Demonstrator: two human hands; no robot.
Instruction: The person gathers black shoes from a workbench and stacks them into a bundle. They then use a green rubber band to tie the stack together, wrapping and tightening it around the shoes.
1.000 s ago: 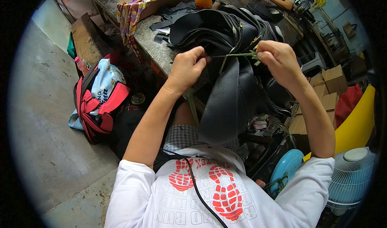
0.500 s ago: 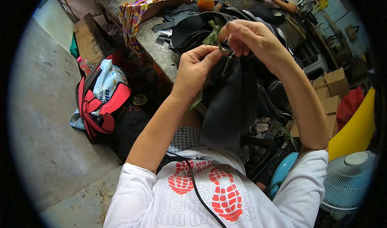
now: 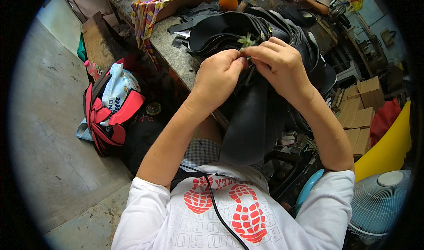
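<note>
Frayed green twine [image 3: 246,40] sticks up between my two hands, over the black sheet pieces. My left hand [image 3: 221,75] is closed in a pinch on the twine, thumb against the bent fingers. Right beside it, my right hand [image 3: 279,66] pinches the twine too, its fingertips meeting those of the left. The exact crossing of the strands is hidden by the fingers. Below hangs a long, smooth black piece [image 3: 245,130], leather-like, reaching down over my lap. Behind the hands lies a stack of curved black pieces [image 3: 212,31] on the table.
A stone-topped table [image 3: 164,47] holds an open carton [image 3: 170,7], patterned cloth [image 3: 143,22] and an orange jar [image 3: 228,1]. To the left sits a red-and-black bag [image 3: 95,117]. Brown boxes [image 3: 353,113] and a fan [image 3: 380,201] stand right. Another person's arm [image 3: 313,2] shows far back.
My right hand has come down and in, from above the twine to beside my left fingertips. The green loops that stood up have shrunk to a short tuft.
</note>
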